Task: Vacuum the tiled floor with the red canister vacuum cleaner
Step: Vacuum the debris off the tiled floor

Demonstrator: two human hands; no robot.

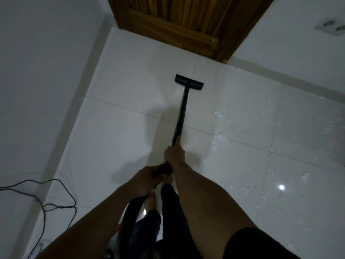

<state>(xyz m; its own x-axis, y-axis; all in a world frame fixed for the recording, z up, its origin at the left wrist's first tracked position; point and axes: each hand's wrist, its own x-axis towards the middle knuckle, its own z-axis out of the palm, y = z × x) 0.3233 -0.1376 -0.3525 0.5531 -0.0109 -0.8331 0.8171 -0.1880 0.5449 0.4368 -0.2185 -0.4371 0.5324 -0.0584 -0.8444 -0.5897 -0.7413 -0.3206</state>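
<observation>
Both bare forearms reach forward from the bottom of the head view, the right one with a black sleeve [248, 242] at its upper end. Below them stand dark trouser legs [168, 212] and a bare foot [150, 200] on the floor.

Closed around the black wand [180, 116], the right hand [174, 153] grips it with the thumb laid along the tube, pointing toward the nozzle. Just behind it, nearer the body, the left hand [147, 179] is wrapped around the black handle end [162, 170], fingers curled under it. From that hand a black ribbed hose [128, 217] curves down past the left forearm toward the bottom edge, where a small patch of red [117, 228] shows beside it; the canister body is otherwise hidden behind the arm.

Ahead, the wand runs straight out to a flat black floor nozzle [189, 82], which rests on the glossy white tiled floor [121, 131], set crosswise to the tube, near a brown wooden door [179, 21] at the top of the view. Thin grout lines divide the large tiles.

Right of the wand, white crumbs and flecks of debris [220, 137] lie scattered over several tiles, and a bright ceiling-light reflection [281, 187] shines among them. Left of the wand the tiles look clean. A grey power cord [61, 205] loops over the floor at lower left, near the white wall [37, 71]. On the right-hand wall, a white double socket [331, 27] sits close to the upper corner.
</observation>
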